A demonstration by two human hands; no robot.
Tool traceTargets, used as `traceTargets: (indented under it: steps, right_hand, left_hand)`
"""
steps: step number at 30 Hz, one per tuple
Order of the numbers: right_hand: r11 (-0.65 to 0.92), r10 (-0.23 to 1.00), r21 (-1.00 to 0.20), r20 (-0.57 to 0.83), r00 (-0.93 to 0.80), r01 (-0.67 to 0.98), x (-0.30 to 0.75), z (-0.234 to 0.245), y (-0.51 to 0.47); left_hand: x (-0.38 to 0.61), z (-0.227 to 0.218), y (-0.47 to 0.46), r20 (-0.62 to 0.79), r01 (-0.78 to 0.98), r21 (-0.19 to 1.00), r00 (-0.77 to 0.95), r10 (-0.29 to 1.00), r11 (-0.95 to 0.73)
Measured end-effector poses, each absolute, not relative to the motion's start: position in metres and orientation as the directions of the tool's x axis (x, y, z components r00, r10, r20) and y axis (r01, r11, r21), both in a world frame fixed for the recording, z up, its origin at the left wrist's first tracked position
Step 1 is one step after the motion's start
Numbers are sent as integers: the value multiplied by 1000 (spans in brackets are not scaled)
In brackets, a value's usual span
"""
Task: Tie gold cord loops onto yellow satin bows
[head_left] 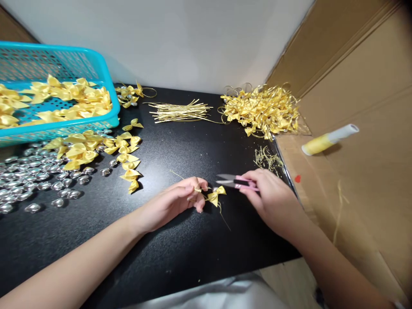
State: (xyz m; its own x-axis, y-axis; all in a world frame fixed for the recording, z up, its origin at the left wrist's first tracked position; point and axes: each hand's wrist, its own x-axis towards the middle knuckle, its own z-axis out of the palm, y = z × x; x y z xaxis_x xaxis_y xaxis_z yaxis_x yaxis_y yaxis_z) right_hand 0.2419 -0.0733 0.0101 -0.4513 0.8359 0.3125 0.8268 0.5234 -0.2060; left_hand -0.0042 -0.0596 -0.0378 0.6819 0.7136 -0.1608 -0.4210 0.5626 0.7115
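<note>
My left hand pinches a gold cord, and a yellow ribbon bow hangs from it just right of the fingertips. A thin loose thread trails down from the bow toward the front. In my right hand is a pair of small pink-handled scissors, the blades parted and pointing left toward the bow. The blade tips are apart from the bow, a little above and to its right. A bit of silver shows at the top of the bow, partly hidden.
A turquoise basket of yellow bows stands back left. Silver beads and loose bows lie before it. Gold cords lie at the back, with finished bows heaped right, above thread clippings. Cardboard borders the right side.
</note>
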Motion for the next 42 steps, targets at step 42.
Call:
traceTargets:
  steps: [42]
  right_hand:
    - [507,784,-583,619,-58,634,235,5,-42]
  left_hand:
    - [0,-36,-63,-157,-344,813,648,745,470]
